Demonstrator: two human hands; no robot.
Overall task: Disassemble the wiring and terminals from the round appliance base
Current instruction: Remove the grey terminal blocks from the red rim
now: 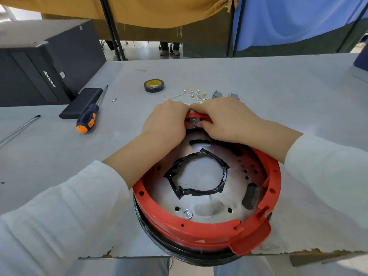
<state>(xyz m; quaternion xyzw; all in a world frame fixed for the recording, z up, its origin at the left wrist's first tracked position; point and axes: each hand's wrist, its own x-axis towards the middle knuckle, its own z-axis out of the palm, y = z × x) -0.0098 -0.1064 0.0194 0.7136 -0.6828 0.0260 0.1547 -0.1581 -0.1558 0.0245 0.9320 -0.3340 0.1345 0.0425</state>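
Fingers (201,124) pinch a terminal (193,121) at the base rim (199,230); case reads "lenovo" (49,79).

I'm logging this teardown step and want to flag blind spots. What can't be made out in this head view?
- Part being worked at the far rim of the base: mostly covered by the left hand and right hand; only a grey sliver shows.
- Wires beyond the hands: near ends hidden under the fingers.
- Terminals: too small to tell type.
- Rod: cut off by the left edge.
- Tape label: too blurred to read.
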